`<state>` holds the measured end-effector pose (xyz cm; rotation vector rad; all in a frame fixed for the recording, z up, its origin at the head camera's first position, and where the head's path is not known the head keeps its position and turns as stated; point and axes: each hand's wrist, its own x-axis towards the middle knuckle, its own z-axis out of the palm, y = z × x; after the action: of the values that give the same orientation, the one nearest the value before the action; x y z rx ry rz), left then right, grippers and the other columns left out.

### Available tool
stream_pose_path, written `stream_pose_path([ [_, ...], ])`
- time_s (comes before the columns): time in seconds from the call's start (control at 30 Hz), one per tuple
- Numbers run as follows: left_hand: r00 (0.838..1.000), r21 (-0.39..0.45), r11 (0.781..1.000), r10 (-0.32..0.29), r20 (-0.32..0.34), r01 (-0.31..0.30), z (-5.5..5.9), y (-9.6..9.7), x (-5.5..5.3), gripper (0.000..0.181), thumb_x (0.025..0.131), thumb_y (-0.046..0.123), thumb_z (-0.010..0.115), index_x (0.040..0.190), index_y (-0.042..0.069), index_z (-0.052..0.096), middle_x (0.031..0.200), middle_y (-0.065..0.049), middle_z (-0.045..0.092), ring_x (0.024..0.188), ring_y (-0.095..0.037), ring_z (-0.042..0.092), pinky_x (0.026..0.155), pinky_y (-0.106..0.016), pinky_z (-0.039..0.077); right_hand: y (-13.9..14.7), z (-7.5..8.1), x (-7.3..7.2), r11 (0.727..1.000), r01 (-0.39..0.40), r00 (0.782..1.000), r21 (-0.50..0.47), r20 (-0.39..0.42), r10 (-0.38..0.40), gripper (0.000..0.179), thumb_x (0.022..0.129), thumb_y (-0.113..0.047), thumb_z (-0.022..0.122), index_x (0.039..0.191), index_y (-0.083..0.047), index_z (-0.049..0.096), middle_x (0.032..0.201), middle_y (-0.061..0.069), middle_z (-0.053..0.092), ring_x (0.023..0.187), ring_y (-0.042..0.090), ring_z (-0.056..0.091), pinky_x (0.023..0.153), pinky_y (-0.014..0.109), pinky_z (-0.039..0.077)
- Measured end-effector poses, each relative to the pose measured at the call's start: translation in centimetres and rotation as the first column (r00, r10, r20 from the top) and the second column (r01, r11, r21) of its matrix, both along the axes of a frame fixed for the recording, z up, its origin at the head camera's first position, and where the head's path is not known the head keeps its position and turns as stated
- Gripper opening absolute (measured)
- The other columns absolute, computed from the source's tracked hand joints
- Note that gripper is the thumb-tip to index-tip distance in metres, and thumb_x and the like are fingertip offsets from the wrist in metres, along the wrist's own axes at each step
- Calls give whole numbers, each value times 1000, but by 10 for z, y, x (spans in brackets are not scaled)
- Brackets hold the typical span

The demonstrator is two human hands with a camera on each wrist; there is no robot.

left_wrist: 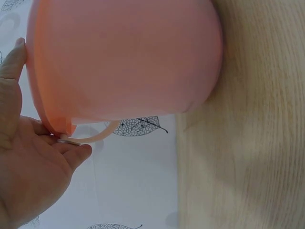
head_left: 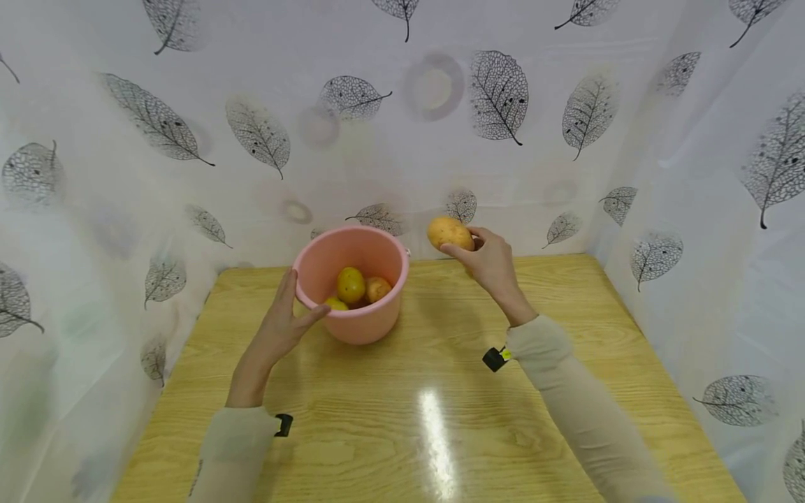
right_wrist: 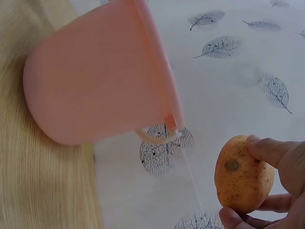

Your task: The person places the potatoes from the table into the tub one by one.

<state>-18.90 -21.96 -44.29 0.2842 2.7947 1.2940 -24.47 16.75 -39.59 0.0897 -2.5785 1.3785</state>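
A pink plastic bucket (head_left: 361, 325) stands upright on the table toward the back. My left hand (head_left: 281, 323) grips its rim at the left, with the thumb along the front edge and the fingers by the handle joint, as the left wrist view shows. To the right of the bucket, my right hand (head_left: 492, 264) holds a potato (head_left: 449, 232) up between thumb and fingers, above rim height. The potato's brown specks and a dark spot show in the right wrist view. Inside the bucket lie a yellow-green round fruit (head_left: 351, 285), a tan potato-like piece (head_left: 378, 288) and another yellow piece (head_left: 336, 304), partly hidden by the rim.
The wood-grain table (head_left: 377, 419) carries a bright light reflection near its front middle. A white curtain (head_left: 415, 161) printed with dark leaves hangs behind the table and along both sides. The bucket's pale handle (right_wrist: 157, 138) hangs down outside it.
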Motion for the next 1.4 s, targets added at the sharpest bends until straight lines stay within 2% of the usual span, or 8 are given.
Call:
stream_pose_path([
  [0.33, 1000, 7, 1000, 0, 0, 0, 2, 0, 1, 109, 99, 48, 68, 165, 11, -10, 172, -14, -9, 156, -41, 3, 121, -67, 13, -36, 8, 1, 999, -54, 997, 3, -61, 54, 70, 87, -44, 84, 137, -1, 64, 119, 18, 71, 95, 28, 71, 74, 42, 60],
  [0.63, 1000, 11, 1000, 3, 8, -3, 2, 0, 1, 108, 99, 44, 68, 165, 8, -9, 172, -14, -9, 157, -40, 2, 121, -66, 12, -67, 12, -1, 996, -69, 997, 52, -39, 72, 69, 85, -48, 84, 133, -2, 67, 112, 12, 71, 90, 23, 66, 70, 34, 54],
  [0.9, 1000, 30, 1000, -3, 0, 3, 1, 0, 1, 107, 99, 42, 69, 166, 9, -8, 172, -13, -8, 157, -40, 2, 121, -67, 12, -92, 7, -1, 992, -128, 991, 21, -35, 128, 64, 86, -43, 85, 130, 0, 67, 114, 12, 71, 96, 22, 67, 79, 37, 57],
  [1.17, 1000, 33, 999, -6, -14, 6, 0, 0, 1, 108, 99, 43, 69, 165, 8, -7, 172, -14, -7, 156, -41, 3, 121, -66, 13, -116, 4, 2, 984, -171, 985, 49, -12, 171, 53, 87, -45, 83, 120, -4, 70, 102, 7, 69, 87, 21, 63, 72, 33, 54],
  [1.4, 1000, 37, 999, -9, -9, 9, 0, 0, 1, 108, 99, 46, 69, 165, 9, -9, 172, -13, -8, 156, -41, 2, 121, -67, 13, -136, -1, 5, 974, -215, 975, 76, -39, 218, 48, 86, -43, 85, 113, -6, 71, 94, 4, 68, 80, 19, 59, 67, 30, 48],
])
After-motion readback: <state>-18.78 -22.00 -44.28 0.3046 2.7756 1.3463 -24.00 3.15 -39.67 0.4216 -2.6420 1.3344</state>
